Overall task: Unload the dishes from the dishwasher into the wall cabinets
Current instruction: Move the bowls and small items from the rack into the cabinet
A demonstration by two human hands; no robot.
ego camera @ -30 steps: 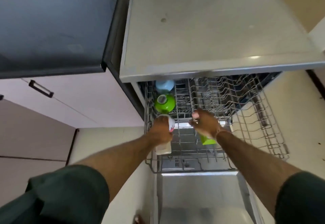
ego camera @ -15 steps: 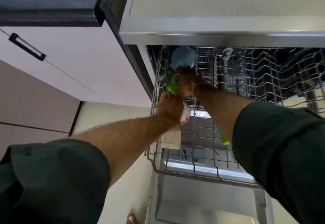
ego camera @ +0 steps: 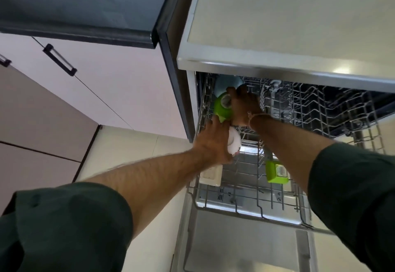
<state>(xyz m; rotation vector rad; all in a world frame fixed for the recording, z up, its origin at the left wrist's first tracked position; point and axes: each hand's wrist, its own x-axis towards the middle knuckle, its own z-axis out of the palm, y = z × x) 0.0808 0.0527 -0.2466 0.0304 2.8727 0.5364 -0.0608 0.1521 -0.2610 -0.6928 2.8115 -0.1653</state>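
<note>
Dishes are in the pulled-out rack (ego camera: 320,111), both grips in its left column. Left grip (ego camera: 213,141) is wrapped round a white cup (ego camera: 234,142). Right grip (ego camera: 243,105), just beyond it and nearly touching, clasps a green cup (ego camera: 221,110) with the thumb at the cup's far edge. Blue cup (ego camera: 225,82) sits just beyond the right grip, hard against the green one; can't tell if they touch. White tub (ego camera: 211,176) is on the near side of the left grip, partly under the wrist. Green box (ego camera: 276,172) is nearer still, just beside the right forearm. Risks, my read: both cups coming up together from adjacent slots, so knuckles or cups could knock and loosen a hold. Green cup dragged back could tip the blue one off its tines. A rim catching on wire would jerk the cup. Table edge (ego camera: 277,66) overhangs the right grip, so a straight lift likely hits it; pull toward the body first. Can't see if the cups are wet; if so, slip is more likely.
</note>
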